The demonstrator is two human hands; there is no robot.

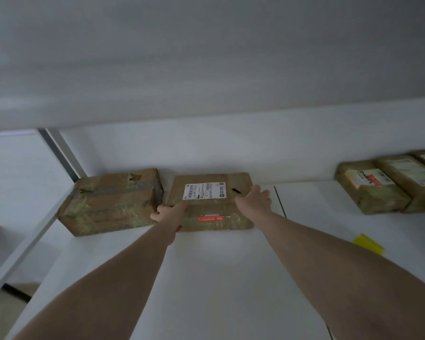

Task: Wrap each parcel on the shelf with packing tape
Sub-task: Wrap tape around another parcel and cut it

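A flat brown cardboard parcel [210,202] with a white shipping label and a red sticker lies at the back of the white shelf [206,278], shiny with clear tape. My left hand [168,213] grips its front left corner. My right hand [254,198] grips its right edge, fingers curled over the top. Both arms are stretched forward. Touching its left side sits a bigger, crumpled parcel [112,202], heavily wrapped in tape.
At the right end of the shelf lie three more taped parcels [373,187] side by side. A yellow object [368,244] peeks out behind my right forearm. Another shelf board hangs close overhead, and the shelf's left edge drops off at the frame.
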